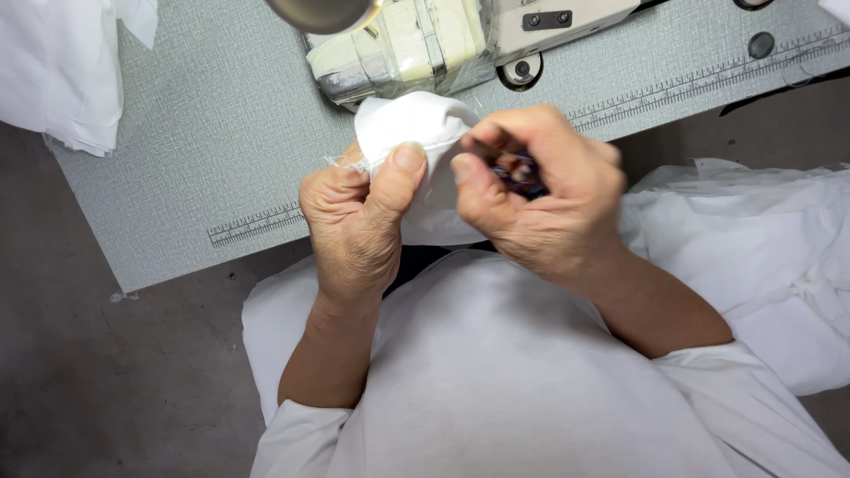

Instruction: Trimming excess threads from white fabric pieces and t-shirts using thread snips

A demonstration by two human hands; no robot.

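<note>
Two hands meet over the near edge of a grey sewing table (221,133), both busy with one small bundle of white fabric (409,124). The left hand (354,221) is closed on the cloth, its thumb pressed flat against the front of the bundle and the fingers wrapped behind it, with a few loose threads showing at the left of the pinch. The right hand (540,195) is curled tight around a small dark tool (518,173), mostly hidden in the palm; I cannot tell what kind it is, though it looks like a thread snip or seam tool, and its working end is aimed at the fabric just beside the left thumb.

That closeness is the main risk, as I judge it: a slip of the tool could nick the left thumb or cut into the cloth instead of a stray thread. The bundle is bunched, so layers beneath could be caught unseen. It also sits just in front of the cream sewing machine (425,44), and a jerk forward could knock the hands against it. More white fabric (761,230) lies piled at the right and drapes off the table's edge, where it could drag or slide down
</note>
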